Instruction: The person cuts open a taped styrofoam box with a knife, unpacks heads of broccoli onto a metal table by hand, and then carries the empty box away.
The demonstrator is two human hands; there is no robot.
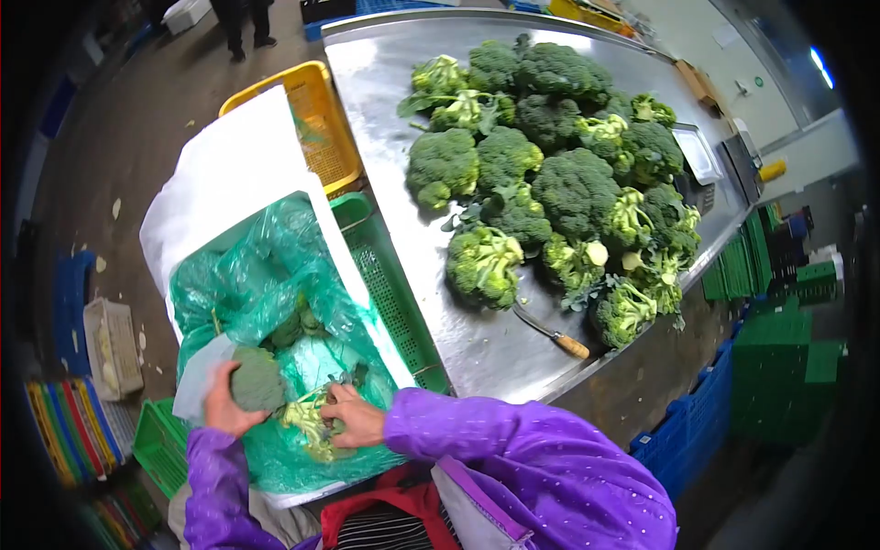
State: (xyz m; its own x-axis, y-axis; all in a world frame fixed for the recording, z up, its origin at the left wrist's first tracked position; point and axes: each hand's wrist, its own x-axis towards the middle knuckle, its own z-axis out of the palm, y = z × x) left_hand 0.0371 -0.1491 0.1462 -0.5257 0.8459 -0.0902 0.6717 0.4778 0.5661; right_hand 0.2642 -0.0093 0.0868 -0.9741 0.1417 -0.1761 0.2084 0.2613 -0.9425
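Note:
My left hand [226, 403] is closed around the side of a broccoli head [258, 379], with a pale sheet [200, 376] just behind it. My right hand [357, 419] grips another broccoli [310, 423], its light stems turned up. Both hands are over a white foam box [390, 344] lined with a green plastic bag [275, 240]. Deeper in the bag, more broccoli [298, 323] shows in part. To the right, a steel table [385, 229] carries a heap of broccoli heads [576, 188]. A curved knife with a wooden handle [572, 346] lies at its near edge.
A yellow crate [344, 151] and a green crate [390, 284] stand between the box and the table. On the left are a small green crate [160, 449] and a pale bin [115, 348]. A metal tray [698, 154] sits at the table's far right. A person's legs [245, 23] show at the back.

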